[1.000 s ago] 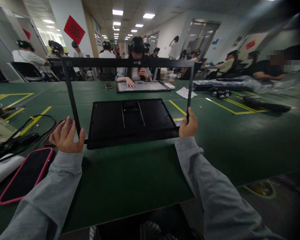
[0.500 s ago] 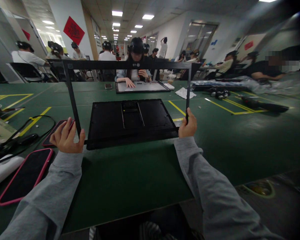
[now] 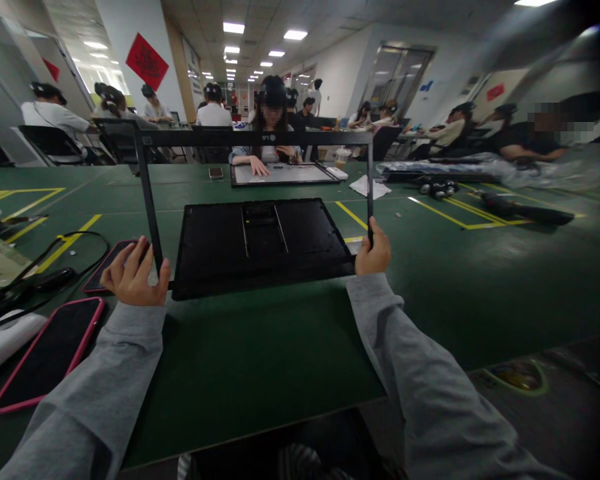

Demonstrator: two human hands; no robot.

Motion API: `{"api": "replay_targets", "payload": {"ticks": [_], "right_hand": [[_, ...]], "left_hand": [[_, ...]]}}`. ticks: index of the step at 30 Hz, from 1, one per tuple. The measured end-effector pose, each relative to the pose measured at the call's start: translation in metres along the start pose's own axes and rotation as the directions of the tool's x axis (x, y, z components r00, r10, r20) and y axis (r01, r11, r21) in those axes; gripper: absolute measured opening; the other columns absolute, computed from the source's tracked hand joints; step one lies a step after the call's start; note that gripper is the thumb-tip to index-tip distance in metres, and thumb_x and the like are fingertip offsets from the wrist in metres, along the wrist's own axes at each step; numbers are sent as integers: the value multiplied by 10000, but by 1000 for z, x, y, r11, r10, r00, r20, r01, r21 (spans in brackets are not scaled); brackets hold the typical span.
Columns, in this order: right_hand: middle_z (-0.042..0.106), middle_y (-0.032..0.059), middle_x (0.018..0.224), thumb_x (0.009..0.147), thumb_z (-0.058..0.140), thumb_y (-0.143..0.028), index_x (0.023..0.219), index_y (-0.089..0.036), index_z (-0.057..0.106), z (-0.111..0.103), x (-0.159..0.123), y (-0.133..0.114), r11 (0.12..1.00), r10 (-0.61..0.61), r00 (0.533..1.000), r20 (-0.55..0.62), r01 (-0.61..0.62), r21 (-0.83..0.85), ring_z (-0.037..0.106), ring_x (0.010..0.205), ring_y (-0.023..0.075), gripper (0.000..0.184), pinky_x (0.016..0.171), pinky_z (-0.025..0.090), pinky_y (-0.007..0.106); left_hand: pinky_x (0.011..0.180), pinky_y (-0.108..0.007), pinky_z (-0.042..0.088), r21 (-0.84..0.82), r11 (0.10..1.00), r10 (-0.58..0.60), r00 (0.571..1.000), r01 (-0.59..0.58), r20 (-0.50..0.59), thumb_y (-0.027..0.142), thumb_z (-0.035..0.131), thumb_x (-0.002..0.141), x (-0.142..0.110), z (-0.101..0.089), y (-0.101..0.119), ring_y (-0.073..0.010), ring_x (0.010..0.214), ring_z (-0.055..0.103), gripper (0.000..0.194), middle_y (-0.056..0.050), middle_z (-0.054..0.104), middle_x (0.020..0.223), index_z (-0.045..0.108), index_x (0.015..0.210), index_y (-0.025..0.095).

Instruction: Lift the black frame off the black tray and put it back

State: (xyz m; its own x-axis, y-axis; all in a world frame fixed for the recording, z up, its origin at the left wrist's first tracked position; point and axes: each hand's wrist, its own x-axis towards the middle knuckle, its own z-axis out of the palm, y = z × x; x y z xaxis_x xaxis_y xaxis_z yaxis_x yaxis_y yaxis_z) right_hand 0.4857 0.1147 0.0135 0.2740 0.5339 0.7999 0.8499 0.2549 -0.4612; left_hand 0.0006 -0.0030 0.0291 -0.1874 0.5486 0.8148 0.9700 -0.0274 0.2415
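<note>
A thin black monitor bezel frame (image 3: 253, 138) stands upright on the green table (image 3: 260, 353). My left hand (image 3: 133, 275) grips its lower left side bar, and my right hand (image 3: 373, 252) is closed round its lower right side bar. Behind the frame a black monitor back cover (image 3: 260, 243) lies flat on the table. Both arms wear grey sleeves.
Two pink-edged phones (image 3: 50, 350) lie at the left beside black cables (image 3: 55, 257) and a white roll (image 3: 5, 340). Across the table a person presses on another flat panel (image 3: 283, 173). Several other people sit at the back and right. Yellow lines mark the table.
The frame has tipped away from me, so its top bar sits lower and narrower. My right hand has shifted slightly left with it.
</note>
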Motion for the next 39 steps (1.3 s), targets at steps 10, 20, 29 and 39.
{"api": "replay_targets", "payload": {"ticks": [10,20,29,39], "right_hand": [[585,136,1305,868,377,-194,1411,-155,472,-1,1,-3,999,35,998,55,-33,-26,529,1194,260,553,1038,387,442],[626,134,1267,812,414,-99,1365,-121,531,7,-6,12,995,87,946,314,-65,-81,579,1128,242,566,1017,424,419],[653,144,1191,826,446,-79,1368,-155,540,9,-8,14,973,191,888,418,-114,-200,613,1069,243,556,966,453,397],[662,140,1161,831,459,-86,1365,-171,549,9,-9,16,965,227,864,449,-136,-226,631,1032,260,548,936,459,408]], "left_hand": [[1054,-541,232,24,1000,-15,1000,16,-17,429,528,881,-1,10,-6,-296,1300,460,440,-77,571,1364,591,1285,267],[1052,-551,196,35,999,-46,986,41,161,468,485,907,-8,25,-10,-311,1310,438,395,-98,604,1320,634,1140,187],[1042,-576,195,-16,997,-64,972,70,225,473,485,896,-11,31,-14,-320,1285,442,339,-32,642,1260,645,1050,218],[1032,-594,199,-30,997,-58,964,68,259,456,517,858,-13,36,-18,-351,1282,457,323,-103,655,1237,698,1038,258]]}}
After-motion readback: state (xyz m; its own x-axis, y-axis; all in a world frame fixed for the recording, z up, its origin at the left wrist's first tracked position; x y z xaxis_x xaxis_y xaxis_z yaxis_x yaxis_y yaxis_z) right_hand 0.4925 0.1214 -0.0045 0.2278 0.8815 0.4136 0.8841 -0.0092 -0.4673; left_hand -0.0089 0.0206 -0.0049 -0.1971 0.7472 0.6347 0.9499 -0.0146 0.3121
